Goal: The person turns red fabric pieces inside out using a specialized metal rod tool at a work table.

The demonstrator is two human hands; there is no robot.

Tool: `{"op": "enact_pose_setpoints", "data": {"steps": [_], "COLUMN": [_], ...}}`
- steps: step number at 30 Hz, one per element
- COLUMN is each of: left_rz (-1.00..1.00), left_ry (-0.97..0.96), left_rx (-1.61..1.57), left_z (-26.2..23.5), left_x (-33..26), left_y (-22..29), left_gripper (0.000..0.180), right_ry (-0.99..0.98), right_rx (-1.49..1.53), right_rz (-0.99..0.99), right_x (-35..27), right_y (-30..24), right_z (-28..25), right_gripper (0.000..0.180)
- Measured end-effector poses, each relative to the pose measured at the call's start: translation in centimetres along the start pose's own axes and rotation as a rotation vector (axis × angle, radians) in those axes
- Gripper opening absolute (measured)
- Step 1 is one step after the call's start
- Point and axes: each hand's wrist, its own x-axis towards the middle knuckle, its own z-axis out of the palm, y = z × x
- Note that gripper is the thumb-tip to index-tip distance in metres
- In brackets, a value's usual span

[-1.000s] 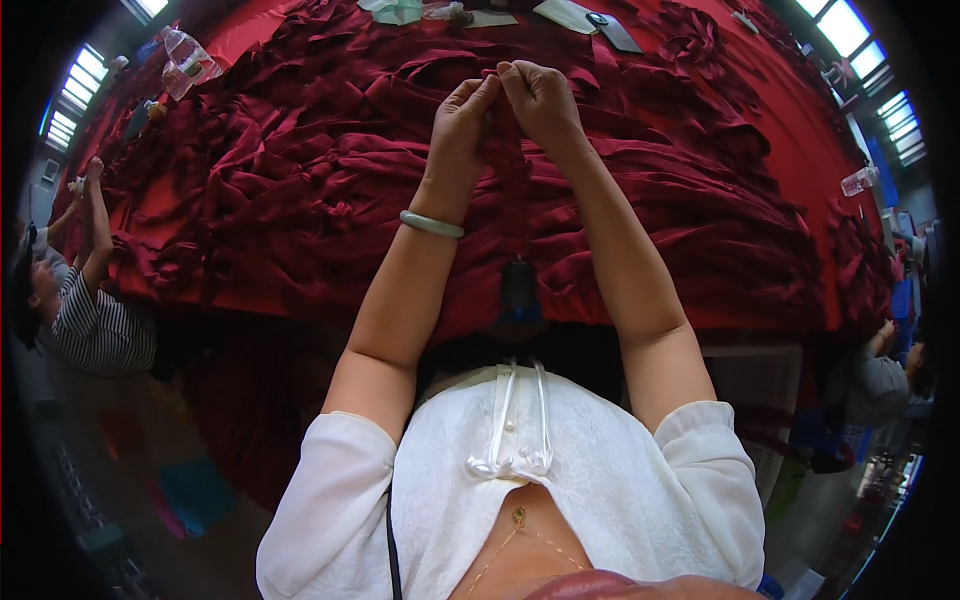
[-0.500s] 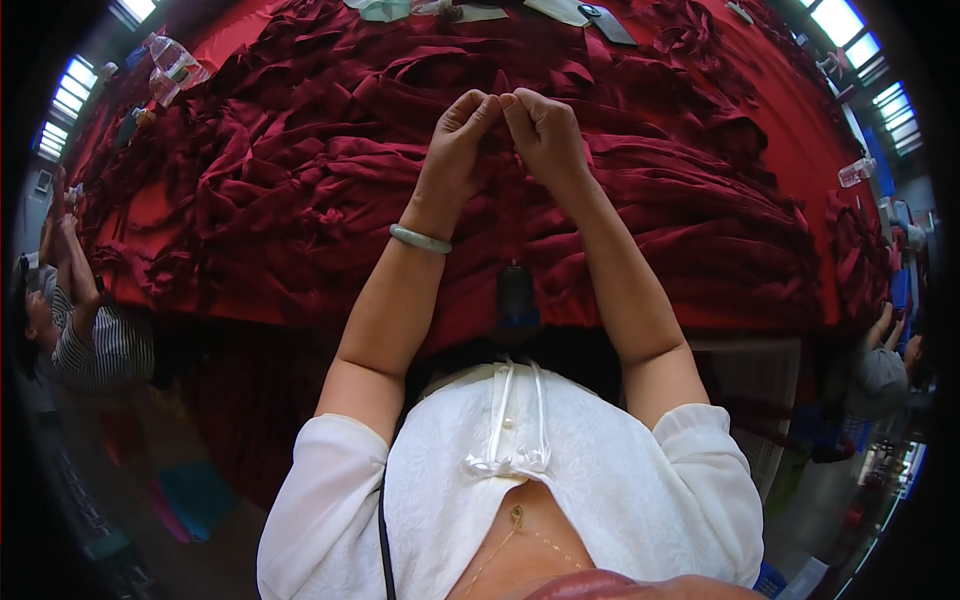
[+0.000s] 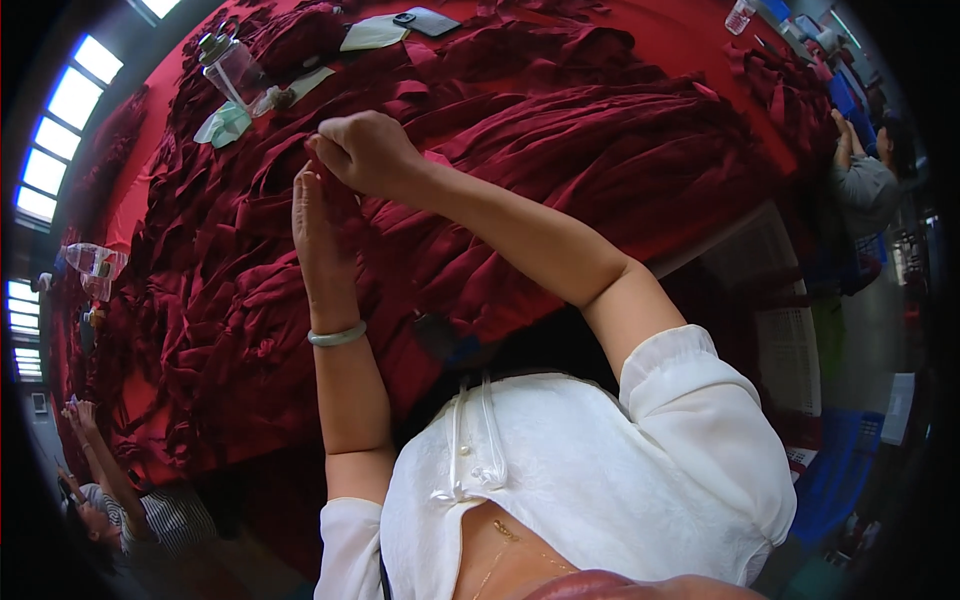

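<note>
A red table (image 3: 690, 40) fills most of the view, and nearly all of it is buried under a heap of dark red fabric strips (image 3: 560, 150) that runs from the far edge down to the near edge, where it hangs over. Above the heap's middle the right hand (image 3: 365, 150) is curled into a loose fist, its fingertips pinched on a bit of the same fabric. Just below it the left hand (image 3: 315, 235) stands flat with fingers pressed together and straight, a pale green bangle (image 3: 337, 336) on its wrist. At the far left sits a clear plastic bottle (image 3: 232, 68), and a dark phone (image 3: 428, 20) lies beyond the heap. Other people's arms work at the left and right edges.
</note>
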Motion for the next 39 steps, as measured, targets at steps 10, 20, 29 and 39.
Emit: {"op": "enact_pose_setpoints", "data": {"steps": [10,20,29,39], "left_rz": [1.286,0.879,0.523,0.437], "left_ry": [0.051,-0.074,-0.019,-0.215], "left_rx": [1.584,2.893,2.456,2.124], "left_z": [-14.5,-20.4,-20.3,-19.2], "left_x": [8.9,-4.1,-2.4,-4.7], "left_y": [15.1,38.6,24.0,11.9], "left_gripper": [0.025,0.019,0.018,0.01], "right_ry": [0.229,-0.332,-0.211,-0.166], "right_rx": [0.227,-0.154,-1.368,-1.317], "right_rz": [-0.26,-1.093,-0.1,0.618], "right_x": [12.8,4.0,3.7,-14.5], "right_y": [-13.8,-10.1,24.3,30.3], "right_z": [9.3,-1.6,-34.1,-44.2], "right_gripper": [0.016,0.016,0.022,0.028]}}
